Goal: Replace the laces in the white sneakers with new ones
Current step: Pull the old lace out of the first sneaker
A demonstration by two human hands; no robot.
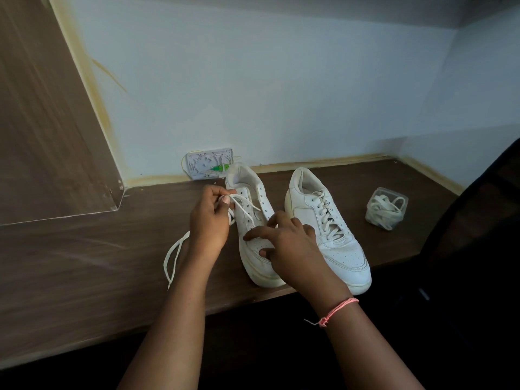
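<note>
- Left hand grip pinches the lace above the left sneaker on the worktop.
- Right hand, fingers spread, steadies its toe.
- Most eyelets look empty; right sneaker remains laced.
- New laces wait in the tub.

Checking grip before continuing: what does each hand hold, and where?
Left hand pinches the lace near the upper eyelets; right hand holds nothing, steadying the left sneaker.

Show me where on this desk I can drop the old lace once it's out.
Bare desk lies left of the trailing lace, and between the laced sneaker and the plastic box. Around the unlaced sneaker both hands crowd it.
</note>
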